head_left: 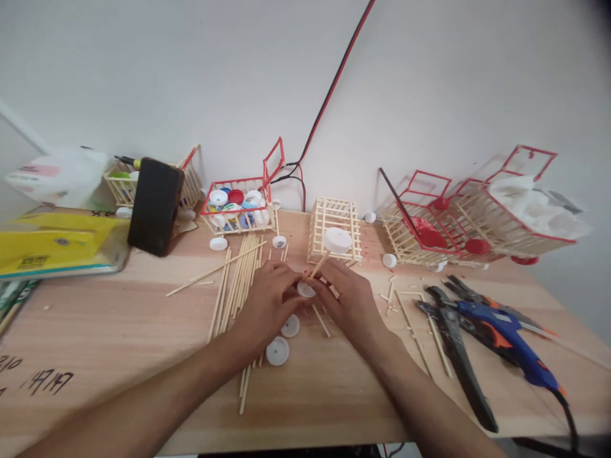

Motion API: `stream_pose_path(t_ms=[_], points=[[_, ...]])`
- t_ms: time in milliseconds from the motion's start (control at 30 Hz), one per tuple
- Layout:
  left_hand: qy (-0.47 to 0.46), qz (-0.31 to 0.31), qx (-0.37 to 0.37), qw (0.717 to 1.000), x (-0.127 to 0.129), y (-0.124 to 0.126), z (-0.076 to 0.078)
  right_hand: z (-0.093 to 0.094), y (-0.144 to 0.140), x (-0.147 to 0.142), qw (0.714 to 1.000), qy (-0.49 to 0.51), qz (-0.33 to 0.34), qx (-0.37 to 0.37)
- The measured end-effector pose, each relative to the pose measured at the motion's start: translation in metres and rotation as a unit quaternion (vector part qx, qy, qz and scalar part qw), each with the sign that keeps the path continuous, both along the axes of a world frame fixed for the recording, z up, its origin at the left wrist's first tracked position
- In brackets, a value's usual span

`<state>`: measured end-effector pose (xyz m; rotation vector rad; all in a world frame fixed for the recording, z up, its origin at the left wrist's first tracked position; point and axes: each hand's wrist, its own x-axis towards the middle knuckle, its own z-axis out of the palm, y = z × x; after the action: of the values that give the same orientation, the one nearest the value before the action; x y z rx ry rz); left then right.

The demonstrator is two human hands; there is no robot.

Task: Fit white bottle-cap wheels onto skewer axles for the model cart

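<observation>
A white bottle cap (306, 290) is pinched between my left hand (267, 294) and my right hand (347, 298), close together over the middle of the table. Between the right fingers a thin wooden stick (319, 263) slants up from this cap. At its upper end is a larger-looking white bottle cap (338, 240); whether the two are joined I cannot tell. Just below my left hand, two more white caps (278, 350) lie flat. Many loose wooden sticks (233, 289) spread beneath and beside that hand. Another stick (321, 321) lies under my right fingers.
Behind my hands stands a plain stick-built basket (319, 222). Red-rimmed stick carts, one full of bottle caps (236, 198), line the wall. A phone (155, 207) leans at left. Cutters (461, 356), a blue glue gun (510, 340) and stick scraps (391, 296) lie at right.
</observation>
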<state>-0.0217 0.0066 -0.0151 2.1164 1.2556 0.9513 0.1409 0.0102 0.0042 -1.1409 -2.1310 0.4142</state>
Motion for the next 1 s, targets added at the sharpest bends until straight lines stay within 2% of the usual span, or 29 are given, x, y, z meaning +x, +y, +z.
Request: stream_pose_path(t_ms=[500, 800, 1000], points=[[0.003, 0.0, -0.009, 1.0, -0.0014, 0.0003, -0.0019, -0.001, 0.0013, 0.0022, 1.0, 0.003, -0.007, -0.008], [-0.012, -0.004, -0.02, 1.0, -0.0015, -0.0003, -0.0019, -0.0051, 0.0062, 0.0093, 0.996, 0.056, -0.027, -0.058], [-0.02, -0.001, -0.015, 1.0, -0.0013, -0.0018, 0.003, -0.0023, 0.0055, 0.008, 0.998, 0.037, -0.034, -0.039]])
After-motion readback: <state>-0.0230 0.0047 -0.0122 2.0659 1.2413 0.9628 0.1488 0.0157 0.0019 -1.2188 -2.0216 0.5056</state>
